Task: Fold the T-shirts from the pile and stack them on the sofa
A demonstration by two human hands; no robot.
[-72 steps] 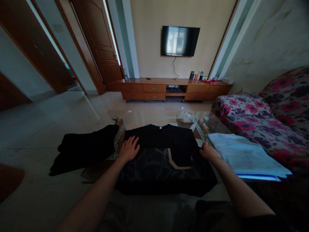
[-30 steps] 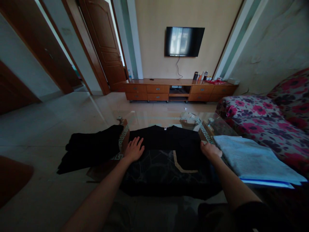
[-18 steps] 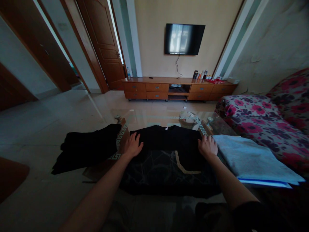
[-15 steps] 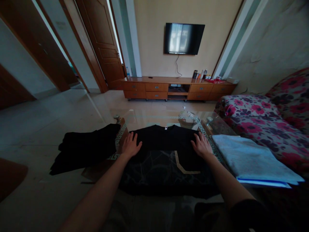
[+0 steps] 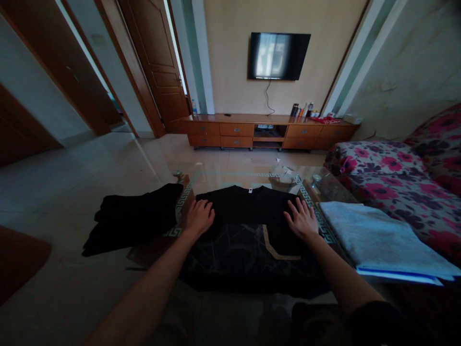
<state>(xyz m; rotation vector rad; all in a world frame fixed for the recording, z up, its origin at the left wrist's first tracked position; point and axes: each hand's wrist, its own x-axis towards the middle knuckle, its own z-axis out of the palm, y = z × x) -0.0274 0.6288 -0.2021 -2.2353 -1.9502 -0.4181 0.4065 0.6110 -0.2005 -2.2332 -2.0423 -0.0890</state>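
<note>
A black T-shirt [image 5: 248,206] lies spread out on a glass coffee table, its neckline and white label pointing away from me. Its lower part has a dark marbled pattern and a tan-edged panel, and hangs over the near table edge. My left hand [image 5: 200,217] rests on the shirt's left side, palm down, fingers extended and fairly close together. On the right side my right hand [image 5: 302,218] lies flat with its fingers spread. Neither hand grips the fabric.
Folded black clothing [image 5: 139,211] lies at the table's left end. A light blue folded cloth [image 5: 385,235] lies at the right, near a floral sofa [image 5: 392,178]. A crumpled clear plastic bag [image 5: 283,173] is near the table's far side. Beyond stands a wooden TV cabinet [image 5: 236,129].
The view has shifted slightly, so the room appears a little further right. My left fingers are closer together than before. The shirt lies as it did.
</note>
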